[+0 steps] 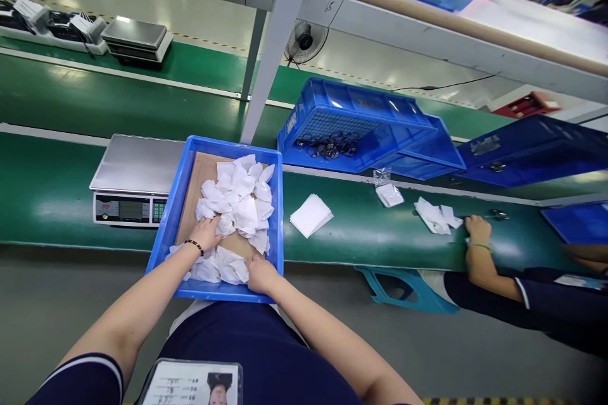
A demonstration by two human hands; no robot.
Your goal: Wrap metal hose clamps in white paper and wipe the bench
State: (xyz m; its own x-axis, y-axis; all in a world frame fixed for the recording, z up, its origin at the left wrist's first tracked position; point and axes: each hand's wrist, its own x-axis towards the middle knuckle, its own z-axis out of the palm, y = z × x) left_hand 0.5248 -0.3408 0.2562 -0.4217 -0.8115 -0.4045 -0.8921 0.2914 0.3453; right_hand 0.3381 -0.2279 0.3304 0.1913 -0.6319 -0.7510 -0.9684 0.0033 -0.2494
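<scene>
By the green surface (47, 193), your left hand (206, 233) and right hand (263, 275) touch crumpled white bundles (244, 212), grips unclear, probably light and soft, best cradled around the middle.

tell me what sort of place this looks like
Most likely a factory workshop: a long green work surface holds a digital scale beside a blue tray of crumpled white paper, with more plastic bins behind and a co-worker's hand further along.
</scene>
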